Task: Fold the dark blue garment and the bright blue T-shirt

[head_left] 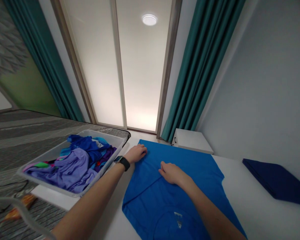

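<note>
Blue T-shirt: We see a plain, matte T-shirt (160,200) of soft knit spread on the worktop, nearly flat, its rounded neckline and small pale print towards us at the bottom; one long diagonal crease crosses the sleeve side.
Left hand: Our left hand (137,153) rests on the shirt's far left corner, fingers bent downward; we cannot tell whether its grip pinches the cloth.
Right hand: Our right hand (172,172) lies on the middle of the shirt, fingers curled in with the thumb near them, at the end of that crease; whether cloth is caught in this grip, we cannot tell.
Wrist: We wear a black watch (122,162) with a rectangular face and a smooth band on the left.
Worktop: The worktop (252,208) is white, smooth and even.
Folded cloth: To our right sits a dark navy slab of folded fabric (277,180), well apart from the shirt.
Bin: To our left, a translucent plastic bin (53,152) holds a rumpled heap, with a silky-looking lavender garment (76,170) in loose folds and a royal-blue one (83,146) behind it.
Background: Beyond, we see pleated teal curtains (197,66), pale glossy door panels (145,73) and a boxy white cabinet (193,140).
</note>
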`<state>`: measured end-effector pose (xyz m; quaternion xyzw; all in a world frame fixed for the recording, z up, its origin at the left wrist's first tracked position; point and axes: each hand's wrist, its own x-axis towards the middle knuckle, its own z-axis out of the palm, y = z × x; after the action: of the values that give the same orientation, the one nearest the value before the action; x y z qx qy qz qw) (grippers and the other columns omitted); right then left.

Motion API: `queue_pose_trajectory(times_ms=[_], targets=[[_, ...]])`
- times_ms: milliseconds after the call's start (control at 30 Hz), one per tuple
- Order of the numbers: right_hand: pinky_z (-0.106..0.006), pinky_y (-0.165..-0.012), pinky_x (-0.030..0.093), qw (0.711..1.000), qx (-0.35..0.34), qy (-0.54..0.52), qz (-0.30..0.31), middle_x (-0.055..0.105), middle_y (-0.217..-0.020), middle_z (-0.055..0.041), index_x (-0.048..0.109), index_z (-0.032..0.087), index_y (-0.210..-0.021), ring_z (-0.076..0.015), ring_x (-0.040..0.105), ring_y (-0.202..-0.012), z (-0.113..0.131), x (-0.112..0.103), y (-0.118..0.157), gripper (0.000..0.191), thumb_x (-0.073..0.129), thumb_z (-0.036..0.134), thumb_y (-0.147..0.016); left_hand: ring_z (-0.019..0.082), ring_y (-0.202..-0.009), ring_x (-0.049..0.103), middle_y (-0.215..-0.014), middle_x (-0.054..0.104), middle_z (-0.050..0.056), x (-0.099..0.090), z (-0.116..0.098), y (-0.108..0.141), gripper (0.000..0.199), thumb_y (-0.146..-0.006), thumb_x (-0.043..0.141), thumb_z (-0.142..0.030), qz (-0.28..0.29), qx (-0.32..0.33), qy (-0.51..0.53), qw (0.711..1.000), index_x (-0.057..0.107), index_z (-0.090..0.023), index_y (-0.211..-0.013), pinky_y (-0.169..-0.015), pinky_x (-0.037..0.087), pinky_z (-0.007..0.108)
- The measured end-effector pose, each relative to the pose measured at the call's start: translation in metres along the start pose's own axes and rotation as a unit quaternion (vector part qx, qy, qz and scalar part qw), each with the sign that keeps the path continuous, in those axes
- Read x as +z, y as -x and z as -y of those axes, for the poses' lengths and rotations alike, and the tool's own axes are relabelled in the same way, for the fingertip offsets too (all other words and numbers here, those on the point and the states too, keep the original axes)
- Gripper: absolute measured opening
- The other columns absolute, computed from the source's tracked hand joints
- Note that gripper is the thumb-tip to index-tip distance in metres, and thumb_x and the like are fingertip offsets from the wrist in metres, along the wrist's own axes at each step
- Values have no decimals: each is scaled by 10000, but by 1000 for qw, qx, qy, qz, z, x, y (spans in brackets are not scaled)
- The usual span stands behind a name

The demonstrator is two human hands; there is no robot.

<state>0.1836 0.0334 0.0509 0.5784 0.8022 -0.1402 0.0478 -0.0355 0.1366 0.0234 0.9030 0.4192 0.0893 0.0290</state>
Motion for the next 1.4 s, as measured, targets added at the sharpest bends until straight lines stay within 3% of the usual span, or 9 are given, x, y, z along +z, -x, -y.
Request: queue_pose_trajectory(times_ms=[500,900,1167,1267,1400], targets=[[-352,-697,458,999,-4,42,-8,697,-1050,-146,586,194,-1078,-297,673,-943,3,4,0,246,395,296,-961,202,-930,562,-942,606,48,-5,-4,4,174,-837,497,-127,-6,20,13,1000,639,-211,-893,-837,442,311],[-342,-715,452,999,-2,39,-17,691,-1039,-148,586,177,-1056,-285,668,-949,0,8,-4,241,385,273,-963,213,-926,552,-943,622,48,1,-14,6,166,-913,452,-159,-31,-16,-27,999,607,-212,-938,-807,432,325],[-324,-679,431,999,7,31,-22,692,-1027,-150,549,174,-1071,-285,673,-924,-1,9,-5,188,436,272,-956,277,-1091,506,-1119,583,120,-8,-48,28,259,-952,391,-188,-80,-60,-75,992,567,-199,-1142,-917,400,426],[-314,-690,418,1000,4,24,-20,688,-1035,-145,542,180,-1071,-276,668,-939,-1,8,-5,169,453,263,-954,285,-1191,490,-1279,563,126,-6,-67,46,342,-955,426,-285,-80,-49,-71,993,516,-195,-1272,-983,386,436],[-289,-682,397,1000,-2,12,-12,687,-1025,-124,541,191,-1061,-247,665,-928,-5,5,-4,143,453,225,-953,285,-1372,373,-1472,449,129,7,-78,67,514,-953,428,-447,-64,-77,-60,993,435,-196,-1402,-1125,269,464]])
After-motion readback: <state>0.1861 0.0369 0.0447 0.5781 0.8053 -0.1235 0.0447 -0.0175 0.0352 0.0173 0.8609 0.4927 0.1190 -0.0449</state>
